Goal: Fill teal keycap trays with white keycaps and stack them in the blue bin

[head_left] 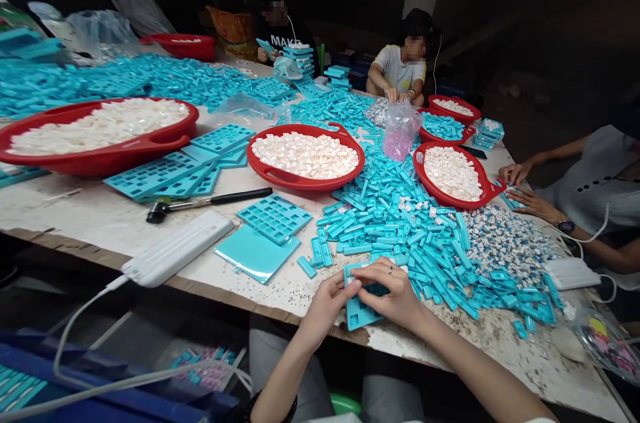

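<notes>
Presently, your own hands obscure most of the teal grid tray [361, 317], located at the near edge of the counter [100, 223], about midway along. Only its lower recesses and a strip of its top rim are visible. Your left hand [325, 306] is closed on the left side of the tray, thumb extended across its face. Your right hand [393, 286], wearing a ring [391, 270], arches over the upper part: fingers bent, thumb and forefinger curved toward the left thumb. The two hands meet or nearly meet there; contact cannot be confirmed. Whether the right fingertips pinch a small part cannot be determined.

Directly beyond your hands, the pile of teal strips [395, 229] overlaps itself, concealing many pieces. To its right, small printed pieces [510, 243] are too fine to read. To your left, a second grid tray [275, 216] partly covers a flat teal panel [257, 253] near the same edge.

At the right edge of the counter, a co-worker's hands [533, 203] touch a teal piece, largely hidden; that person is cut off by the frame. Beyond the far edge, darkness obscures detail.
</notes>
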Motion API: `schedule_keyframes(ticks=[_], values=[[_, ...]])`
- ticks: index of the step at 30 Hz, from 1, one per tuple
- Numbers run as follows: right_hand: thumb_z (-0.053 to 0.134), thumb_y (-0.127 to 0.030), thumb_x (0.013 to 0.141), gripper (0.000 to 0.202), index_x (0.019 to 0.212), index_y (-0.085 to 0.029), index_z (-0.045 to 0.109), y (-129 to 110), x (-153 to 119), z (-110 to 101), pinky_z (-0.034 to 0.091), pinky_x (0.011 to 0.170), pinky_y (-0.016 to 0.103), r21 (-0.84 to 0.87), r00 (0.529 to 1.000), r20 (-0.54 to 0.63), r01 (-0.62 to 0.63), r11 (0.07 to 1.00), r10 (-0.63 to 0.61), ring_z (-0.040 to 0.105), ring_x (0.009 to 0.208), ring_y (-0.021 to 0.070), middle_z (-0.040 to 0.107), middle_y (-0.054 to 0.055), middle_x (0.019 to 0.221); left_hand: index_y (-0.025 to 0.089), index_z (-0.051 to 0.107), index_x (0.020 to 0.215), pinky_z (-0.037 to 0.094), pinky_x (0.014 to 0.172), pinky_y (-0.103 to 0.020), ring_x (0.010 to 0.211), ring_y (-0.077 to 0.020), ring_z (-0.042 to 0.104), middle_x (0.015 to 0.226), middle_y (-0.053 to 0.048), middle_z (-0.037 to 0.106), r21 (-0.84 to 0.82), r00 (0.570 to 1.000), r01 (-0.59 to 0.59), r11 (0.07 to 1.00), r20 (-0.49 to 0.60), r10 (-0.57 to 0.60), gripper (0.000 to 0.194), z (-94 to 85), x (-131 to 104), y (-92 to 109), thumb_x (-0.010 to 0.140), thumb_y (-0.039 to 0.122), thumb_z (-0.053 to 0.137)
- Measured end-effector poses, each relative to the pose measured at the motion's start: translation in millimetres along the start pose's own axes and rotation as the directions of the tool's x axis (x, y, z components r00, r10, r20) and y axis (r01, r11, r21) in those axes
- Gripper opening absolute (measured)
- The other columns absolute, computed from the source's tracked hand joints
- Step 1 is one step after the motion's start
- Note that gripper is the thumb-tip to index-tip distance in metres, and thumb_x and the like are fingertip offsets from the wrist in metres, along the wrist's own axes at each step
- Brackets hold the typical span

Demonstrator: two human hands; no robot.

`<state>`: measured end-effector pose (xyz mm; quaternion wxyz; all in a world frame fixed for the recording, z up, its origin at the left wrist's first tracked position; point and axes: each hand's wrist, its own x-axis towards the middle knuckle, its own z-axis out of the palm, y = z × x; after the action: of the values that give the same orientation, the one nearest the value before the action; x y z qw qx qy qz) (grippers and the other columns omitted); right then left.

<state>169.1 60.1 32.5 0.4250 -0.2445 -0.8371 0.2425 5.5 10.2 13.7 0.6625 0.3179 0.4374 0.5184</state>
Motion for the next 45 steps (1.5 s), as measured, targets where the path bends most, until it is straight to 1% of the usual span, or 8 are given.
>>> schedule_keyframes(ticks=[4,9,15,22,27,38,42,45], values=[[0.066,-0.013,0.088,0.062,0.145,-0.031,0.050,0,-2,-1,0.059,0.083,0.031,0.049,0.999,0.000,-0.044,0.998,0.044,0.071,0.085,0.0156,0.076,-0.001,0.098,0.015,0.079,0.106,0.051,0.060,-0.025,0.067,-0.0206,0.069,0.081,-0.007,0.078,0.039,1.000,0.020,0.999,-0.013,-0.019,0.052,2.0,0,3,0.070,0.053,0.085],[0.064,-0.013,0.089,0.061,0.145,-0.031,0.049,-1,0,-3,0.059,0.083,0.031,0.027,0.999,0.029,-0.021,0.999,0.020,0.069,0.084,0.0161,0.075,0.000,0.097,0.016,0.079,0.104,0.053,0.068,-0.026,0.069,-0.0212,0.069,0.062,-0.002,0.070,0.054,1.000,-0.006,0.999,-0.027,0.007,0.048,4.4,-1,5,0.072,0.052,0.084],[0.061,-0.014,0.092,0.058,0.147,-0.029,0.047,2,-1,-1,0.058,0.086,0.032,-0.014,0.999,0.042,0.009,1.000,-0.008,0.068,0.086,0.0167,0.073,0.002,0.098,0.017,0.074,0.116,0.053,0.066,-0.027,0.063,-0.0186,0.066,0.074,-0.004,0.075,0.106,0.999,-0.029,0.994,0.026,0.027,0.054,2.7,-1,2,0.080,0.056,0.076],[0.059,-0.013,0.092,0.059,0.148,-0.029,0.046,6,-2,1,0.055,0.096,0.038,-0.052,0.998,0.040,0.052,0.997,-0.050,0.068,0.098,0.0195,0.071,0.006,0.117,0.016,0.066,0.118,0.055,0.085,-0.034,0.101,-0.0281,0.071,0.108,-0.010,0.076,0.152,0.989,-0.083,0.985,-0.107,0.100,0.057,7.5,0,-7,0.080,0.059,0.073],[0.060,-0.013,0.093,0.057,0.146,-0.027,0.047,5,-2,1,0.056,0.094,0.038,-0.066,0.996,0.048,0.076,0.995,-0.073,0.069,0.094,0.0196,0.073,0.005,0.107,0.016,0.067,0.111,0.054,0.090,-0.036,0.108,-0.0308,0.068,0.106,-0.010,0.076,0.148,0.981,-0.030,0.989,-0.185,0.057,0.057,10.0,-1,-5,0.075,0.058,0.075],[0.056,-0.015,0.096,0.051,0.145,-0.025,0.049,1,-2,3,0.053,0.085,0.031,-0.152,0.987,0.053,0.160,0.975,-0.154,0.068,0.092,0.0182,0.074,0.005,0.103,0.017,0.068,0.100,0.055,0.084,-0.030,0.097,-0.0249,0.070,0.100,-0.006,0.075,0.180,0.980,-0.051,0.982,-0.178,0.084,0.049,-0.8,-1,-5,0.071,0.054,0.080],[0.053,-0.017,0.098,0.043,0.140,-0.022,0.053,5,-3,3,0.052,0.090,0.029,-0.186,0.977,0.131,0.192,0.964,-0.169,0.068,0.097,0.0160,0.074,0.005,0.106,0.019,0.068,0.105,0.055,0.090,-0.033,0.107,-0.0275,0.068,0.106,-0.008,0.074,0.254,0.967,-0.088,0.963,-0.210,0.143,0.052,-12.7,1,-16,0.072,0.057,0.079],[0.053,-0.017,0.098,0.037,0.135,-0.020,0.057,9,-3,3,0.051,0.096,0.028,-0.215,0.969,0.227,0.148,0.965,-0.098,0.068,0.103,0.0151,0.074,0.007,0.110,0.019,0.066,0.111,0.055,0.094,-0.035,0.113,-0.0295,0.066,0.111,-0.009,0.073,0.357,0.957,-0.116,0.927,-0.210,0.200,0.060,-19.3,4,-23,0.072,0.063,0.077]])
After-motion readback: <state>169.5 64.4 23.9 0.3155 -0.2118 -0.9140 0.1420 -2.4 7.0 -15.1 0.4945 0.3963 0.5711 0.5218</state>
